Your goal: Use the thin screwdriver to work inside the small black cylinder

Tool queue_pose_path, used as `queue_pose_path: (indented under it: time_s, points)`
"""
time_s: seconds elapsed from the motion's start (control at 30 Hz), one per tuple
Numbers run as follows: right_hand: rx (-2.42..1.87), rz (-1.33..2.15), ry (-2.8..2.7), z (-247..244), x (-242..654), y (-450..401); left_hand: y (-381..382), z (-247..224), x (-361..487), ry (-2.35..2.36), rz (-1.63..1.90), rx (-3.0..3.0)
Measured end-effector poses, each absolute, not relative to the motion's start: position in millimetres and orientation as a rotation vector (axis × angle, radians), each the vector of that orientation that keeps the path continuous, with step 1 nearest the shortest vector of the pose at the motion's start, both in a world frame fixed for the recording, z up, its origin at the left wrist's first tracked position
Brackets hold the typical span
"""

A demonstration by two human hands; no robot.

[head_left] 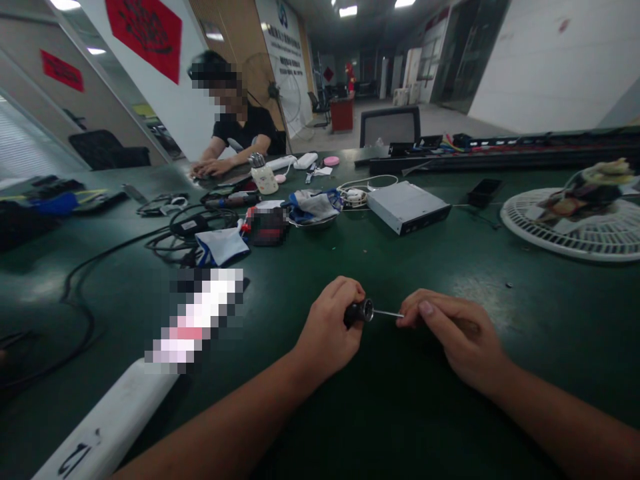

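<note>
Head view: two bare hands meet over a green tabletop (440, 257), as seen from where I stand in the room. The left hand (330, 323) grasps a black cylinder (356, 312), fingers curled around it, its shiny ringed end facing the right hand (457, 330). That right hand pinches the far end of a thin metal rod (387, 313) between its fingertips, the rod bridging the gap between the hands. Whether the rod's other end sits inside the cylinder or lies against it, I cannot tell. Both pieces are held at the middle of the near part of the table.

Beyond the hands lie a silver disc drive (407, 200) and a black phone (484, 192), with a round white grille (517, 223) at right bearing a heap of oddments. A folded blue-and-white cloth (223, 247) lies left of the drive, near a tangle of black cables (187, 227). A long white case (113, 410), its upper end blurred, stretches beside the left forearm. Across the table, a co-worker (250, 127) in a dark shirt sits with hands on the tabletop.
</note>
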State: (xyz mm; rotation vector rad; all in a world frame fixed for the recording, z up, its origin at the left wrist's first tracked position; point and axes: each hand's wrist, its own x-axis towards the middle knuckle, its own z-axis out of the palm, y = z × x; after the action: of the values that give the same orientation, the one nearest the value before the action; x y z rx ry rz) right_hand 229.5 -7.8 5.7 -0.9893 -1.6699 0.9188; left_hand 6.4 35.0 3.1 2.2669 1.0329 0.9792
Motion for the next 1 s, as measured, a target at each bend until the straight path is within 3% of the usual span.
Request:
queue_pose_path:
  time_s: [1.0]
  points:
    - [-0.868,0.937,-1.666,4.5,229.4,-9.9,34.4,2.5,8.0,1.017,1.006,2.279]
